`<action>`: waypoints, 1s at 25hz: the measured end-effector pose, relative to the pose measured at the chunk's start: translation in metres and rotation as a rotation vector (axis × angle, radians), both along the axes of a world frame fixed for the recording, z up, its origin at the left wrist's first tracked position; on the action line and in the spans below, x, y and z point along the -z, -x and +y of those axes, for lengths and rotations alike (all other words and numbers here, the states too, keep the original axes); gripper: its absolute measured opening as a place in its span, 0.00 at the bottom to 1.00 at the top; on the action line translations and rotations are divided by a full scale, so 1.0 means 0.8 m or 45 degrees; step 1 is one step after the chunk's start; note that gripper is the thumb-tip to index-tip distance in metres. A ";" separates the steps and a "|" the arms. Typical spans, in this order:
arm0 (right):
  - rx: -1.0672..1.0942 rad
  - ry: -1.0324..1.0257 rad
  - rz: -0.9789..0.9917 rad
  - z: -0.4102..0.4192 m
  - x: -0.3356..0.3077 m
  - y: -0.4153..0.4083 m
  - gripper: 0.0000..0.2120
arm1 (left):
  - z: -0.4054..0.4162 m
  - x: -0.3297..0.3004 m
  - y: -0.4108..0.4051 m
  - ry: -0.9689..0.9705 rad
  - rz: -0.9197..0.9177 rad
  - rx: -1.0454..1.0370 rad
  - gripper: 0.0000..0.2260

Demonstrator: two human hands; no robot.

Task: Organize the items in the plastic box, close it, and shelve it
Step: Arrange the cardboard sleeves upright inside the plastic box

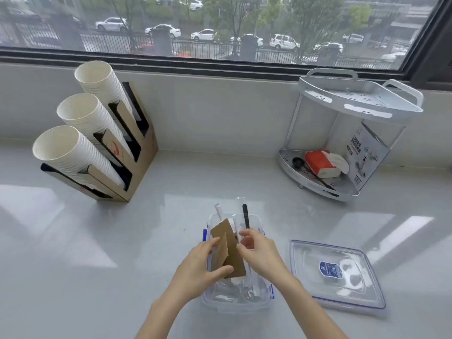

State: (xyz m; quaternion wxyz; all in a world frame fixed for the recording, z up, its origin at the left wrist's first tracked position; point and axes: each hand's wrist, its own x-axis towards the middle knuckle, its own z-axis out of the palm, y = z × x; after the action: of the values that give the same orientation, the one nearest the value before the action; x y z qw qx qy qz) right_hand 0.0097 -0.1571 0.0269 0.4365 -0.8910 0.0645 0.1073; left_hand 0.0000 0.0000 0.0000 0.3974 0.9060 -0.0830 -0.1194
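Brown cardboard sleeves [227,248] upright in left hand [195,265], over plastic box [234,302].

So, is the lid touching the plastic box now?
Apart. The head view shows bare countertop between the lid, lying flat to the right, and the plastic box.

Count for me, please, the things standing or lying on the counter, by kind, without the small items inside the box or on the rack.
Cup holders with paper cups: 1
Corner racks: 1
Plastic boxes: 1
Box lids: 1
Total: 4
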 end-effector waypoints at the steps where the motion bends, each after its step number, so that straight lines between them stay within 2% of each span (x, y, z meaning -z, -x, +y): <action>1: -0.014 0.002 0.015 0.001 0.003 -0.001 0.17 | 0.000 0.002 -0.002 -0.029 -0.012 -0.003 0.31; 10: -0.037 0.011 0.003 0.008 0.029 -0.010 0.12 | -0.005 0.005 -0.012 -0.048 -0.129 -0.084 0.19; 13: -0.024 -0.038 -0.033 0.008 0.025 -0.009 0.12 | -0.009 0.001 -0.011 0.041 -0.111 -0.194 0.10; 14: -0.006 -0.056 -0.043 0.008 0.022 -0.008 0.12 | -0.009 -0.001 -0.011 0.088 -0.103 -0.231 0.10; 17: 0.078 -0.152 -0.105 0.003 0.009 -0.009 0.12 | -0.010 -0.013 -0.016 0.148 -0.124 -0.359 0.20; 25: 0.136 -0.214 -0.425 0.000 -0.010 -0.009 0.11 | -0.014 -0.010 -0.035 0.384 -0.108 -0.572 0.19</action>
State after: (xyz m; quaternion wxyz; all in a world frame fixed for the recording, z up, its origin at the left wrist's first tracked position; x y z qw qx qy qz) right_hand 0.0167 -0.1571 0.0345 0.5190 -0.8521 0.0294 -0.0603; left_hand 0.0283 -0.0110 0.0079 0.5404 0.8366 0.0868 0.0237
